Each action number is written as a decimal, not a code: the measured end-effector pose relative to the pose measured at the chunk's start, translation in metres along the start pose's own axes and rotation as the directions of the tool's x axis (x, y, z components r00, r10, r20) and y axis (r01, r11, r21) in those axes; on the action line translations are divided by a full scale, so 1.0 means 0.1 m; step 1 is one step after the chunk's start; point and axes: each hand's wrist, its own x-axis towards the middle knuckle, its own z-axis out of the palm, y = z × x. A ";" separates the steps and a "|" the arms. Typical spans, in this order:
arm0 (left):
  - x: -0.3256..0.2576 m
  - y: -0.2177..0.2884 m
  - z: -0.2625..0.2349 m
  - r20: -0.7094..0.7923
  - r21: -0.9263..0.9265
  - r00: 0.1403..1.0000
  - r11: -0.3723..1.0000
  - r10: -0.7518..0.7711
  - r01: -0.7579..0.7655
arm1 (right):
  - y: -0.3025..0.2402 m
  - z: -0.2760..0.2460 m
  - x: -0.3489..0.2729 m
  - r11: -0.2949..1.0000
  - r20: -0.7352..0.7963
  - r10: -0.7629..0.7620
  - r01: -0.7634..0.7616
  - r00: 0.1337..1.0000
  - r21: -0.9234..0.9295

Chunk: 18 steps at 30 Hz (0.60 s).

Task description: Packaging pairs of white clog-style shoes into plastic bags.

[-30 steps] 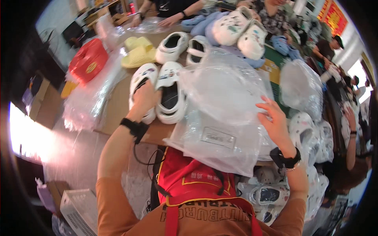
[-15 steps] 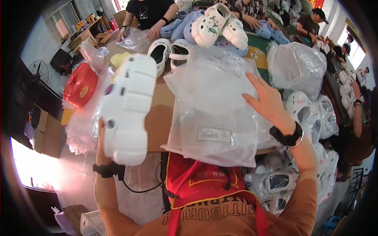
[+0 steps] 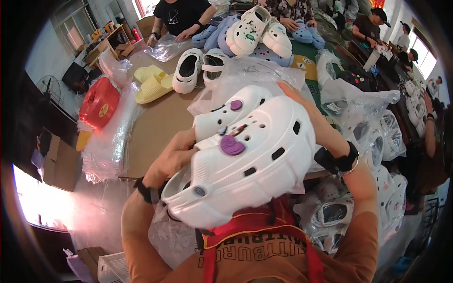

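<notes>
My left hand (image 3: 174,153) grips a pair of white clogs (image 3: 276,151) near their heel straps, tilted over the table with the toes to the right. Purple charms and other small charms sit on their uppers. At the far side of the toes is my right hand (image 3: 306,113), its visible fingers stretched out; the clogs hide part of it, so I cannot tell whether it touches them. Beneath them lies a clear plastic bag (image 3: 264,73), now largely covered.
White clogs (image 3: 188,70) and yellow slides (image 3: 153,85) stand beyond, near a pile of blue and cream clogs (image 3: 250,35). At left are a red round container (image 3: 99,102) and stacked plastic bags (image 3: 111,141). Bagged clogs (image 3: 335,212) lie at right. People work across the table.
My left hand has brought the white clogs rightward from the left side to above the bag and turned them. My right hand has moved slightly left, beside the toes.
</notes>
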 end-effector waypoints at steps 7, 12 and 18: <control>0.29 -0.43 -0.13 -0.096 0.360 0.992 0.932 0.080 -0.040 | 0.05 0.00 -0.29 0.983 0.089 0.062 -0.076 0.994 0.164; 0.45 -0.50 0.04 -0.238 0.737 0.947 0.675 0.215 0.032 | -0.01 0.19 -0.45 0.996 0.153 0.088 -0.091 0.984 0.007; 0.61 -0.52 0.34 -0.366 0.799 0.909 0.568 0.201 0.197 | -0.17 0.40 -0.39 0.992 0.103 0.128 -0.125 0.986 -0.034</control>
